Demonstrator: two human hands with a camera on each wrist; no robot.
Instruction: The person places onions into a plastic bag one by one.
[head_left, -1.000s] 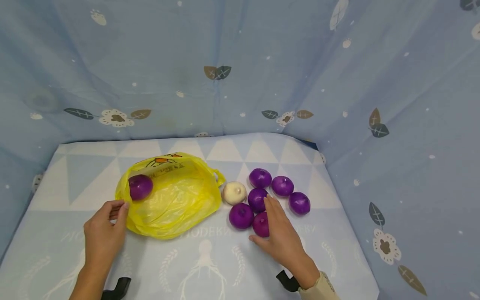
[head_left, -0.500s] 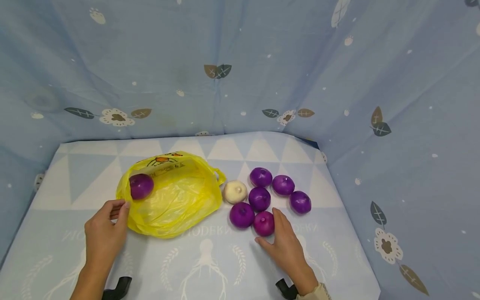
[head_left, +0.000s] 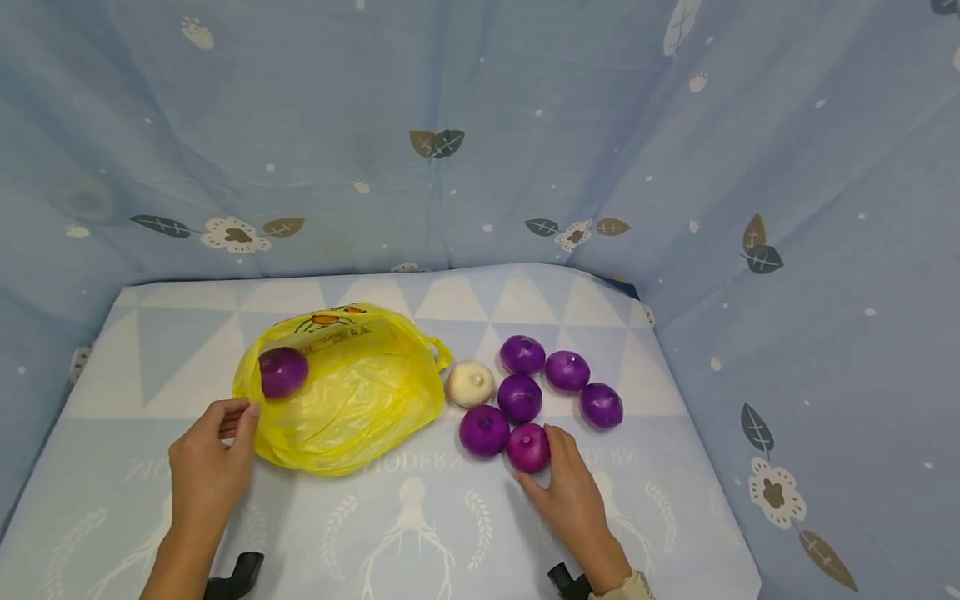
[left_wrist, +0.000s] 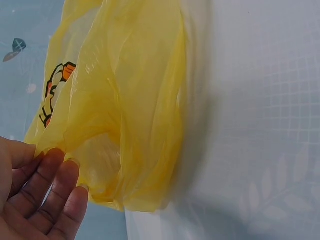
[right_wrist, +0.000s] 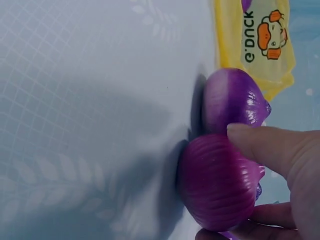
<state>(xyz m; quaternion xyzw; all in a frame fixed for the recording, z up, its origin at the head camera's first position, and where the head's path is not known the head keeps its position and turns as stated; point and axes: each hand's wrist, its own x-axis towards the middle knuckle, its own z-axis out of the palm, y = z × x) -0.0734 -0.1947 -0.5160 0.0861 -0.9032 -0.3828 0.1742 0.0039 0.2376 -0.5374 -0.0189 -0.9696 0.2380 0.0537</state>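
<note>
A yellow plastic bag lies on its side with its mouth open, and one red onion rests inside. My left hand pinches the bag's near-left rim between thumb and fingers; the left wrist view shows the thin film at the fingertips. To the right, my right hand has its thumb and fingers round the sides of a magenta-red onion, which sits on the table. In the right wrist view this ribbed onion touches a darker purple onion beside it.
A white onion stands between the bag and several purple onions grouped on the right. The table has a patterned cloth. A blue patterned curtain hangs behind and at the sides.
My right hand has drawn back toward the near side from over the onions, and its thumb and fingers have come round the magenta-red onion. The left hand and bag stay put.
</note>
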